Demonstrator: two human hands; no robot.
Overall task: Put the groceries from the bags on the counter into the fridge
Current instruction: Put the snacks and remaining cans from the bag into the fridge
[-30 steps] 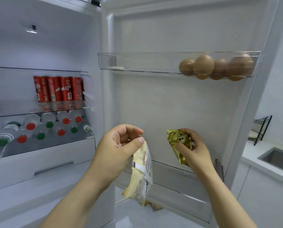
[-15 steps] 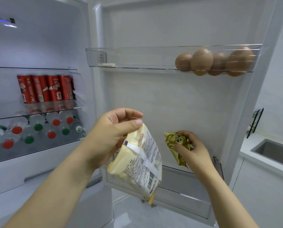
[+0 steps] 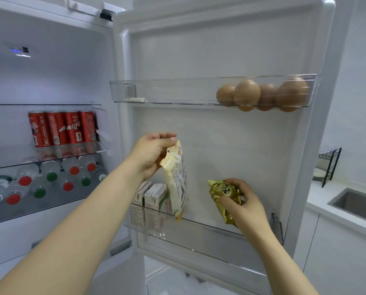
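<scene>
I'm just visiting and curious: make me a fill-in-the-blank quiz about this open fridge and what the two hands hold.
1. The left hand pinches a pale packet; the right hand grips a packet coloured ____.
2. The cans standing in a row are ____.
3. The high door shelf holds brown ____.
Missing words: gold; red; eggs.

Four cans [image 3: 56, 128], four eggs [image 3: 247, 93], two cartons [image 3: 156, 194]
</scene>
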